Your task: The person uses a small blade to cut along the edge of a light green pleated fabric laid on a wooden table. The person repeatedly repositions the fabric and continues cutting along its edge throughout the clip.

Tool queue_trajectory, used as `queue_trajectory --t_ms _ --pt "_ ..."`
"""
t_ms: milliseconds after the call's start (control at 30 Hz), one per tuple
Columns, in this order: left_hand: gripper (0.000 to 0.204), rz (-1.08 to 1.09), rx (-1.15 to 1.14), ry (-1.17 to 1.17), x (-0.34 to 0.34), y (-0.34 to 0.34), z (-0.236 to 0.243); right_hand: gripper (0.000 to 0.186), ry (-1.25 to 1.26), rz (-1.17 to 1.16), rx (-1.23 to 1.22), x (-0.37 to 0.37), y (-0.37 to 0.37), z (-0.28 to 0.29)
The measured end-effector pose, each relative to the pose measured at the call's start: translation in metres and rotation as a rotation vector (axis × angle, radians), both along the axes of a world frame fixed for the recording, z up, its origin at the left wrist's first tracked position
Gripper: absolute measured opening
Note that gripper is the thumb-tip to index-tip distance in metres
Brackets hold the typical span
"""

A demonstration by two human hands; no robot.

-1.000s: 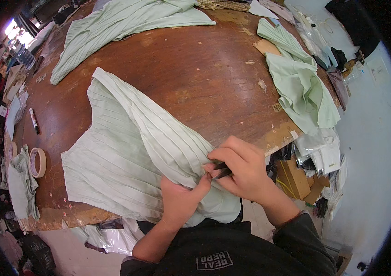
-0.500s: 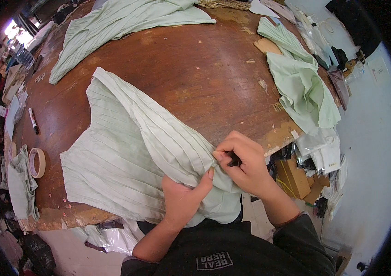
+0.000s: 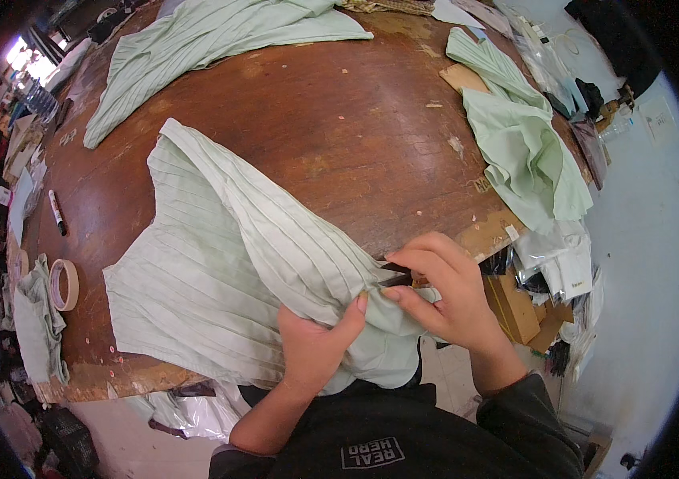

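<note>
A pale mint pleated garment lies spread on the wooden table, one long edge folded over toward me. My left hand grips that folded fabric, thumb pressed on top near the garment's right edge. Just to its right, my right hand holds small black snips at the same edge, its thumb beside the left thumb. The tool's tips and whatever lies between its blades are too small to make out.
More mint fabric lies at the back and right. A tape roll, a marker and folded cloth sit along the left. Cardboard boxes and bagged items stand below the table's right edge, beside a pale wall.
My right hand has moved slightly rightward along the garment's edge, and the snips have turned in its fingers to show more of the blades. My left hand stays nearly in place.
</note>
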State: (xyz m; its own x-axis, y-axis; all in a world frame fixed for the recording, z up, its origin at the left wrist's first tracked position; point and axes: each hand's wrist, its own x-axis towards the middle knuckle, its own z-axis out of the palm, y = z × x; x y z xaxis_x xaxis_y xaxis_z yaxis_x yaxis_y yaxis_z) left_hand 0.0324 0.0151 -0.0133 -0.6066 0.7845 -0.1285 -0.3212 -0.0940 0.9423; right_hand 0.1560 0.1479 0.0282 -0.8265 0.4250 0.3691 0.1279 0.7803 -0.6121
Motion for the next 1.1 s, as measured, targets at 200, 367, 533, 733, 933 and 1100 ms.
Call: queue_trajectory --t_ms 200,367,533,733,933,1100 --pt "0.030 0.061 0.047 0.010 0.002 0.001 -0.002 0.031 -0.018 0.011 -0.073 -0.011 -0.009 0.006" --pt "0.044 -0.032 0.016 -0.053 -0.002 -0.003 -0.006 0.029 0.079 0.082 0.090 -0.017 -0.005 -0.010" --pt "0.043 -0.032 0.020 -0.037 -0.002 -0.002 -0.003 0.026 0.084 0.055 -0.004 -0.017 -0.007 -0.008" --pt "0.043 -0.010 0.022 -0.088 0.001 -0.002 -0.003 0.006 0.100 0.060 -0.196 -0.017 -0.009 -0.008" --pt "0.041 0.003 0.048 -0.129 0.000 0.002 0.001 0.010 0.026 0.039 -0.296 -0.020 -0.014 -0.002" --pt "0.026 0.020 0.004 -0.067 0.000 0.008 0.001 0.013 -0.042 0.052 -0.295 -0.024 -0.009 0.000"
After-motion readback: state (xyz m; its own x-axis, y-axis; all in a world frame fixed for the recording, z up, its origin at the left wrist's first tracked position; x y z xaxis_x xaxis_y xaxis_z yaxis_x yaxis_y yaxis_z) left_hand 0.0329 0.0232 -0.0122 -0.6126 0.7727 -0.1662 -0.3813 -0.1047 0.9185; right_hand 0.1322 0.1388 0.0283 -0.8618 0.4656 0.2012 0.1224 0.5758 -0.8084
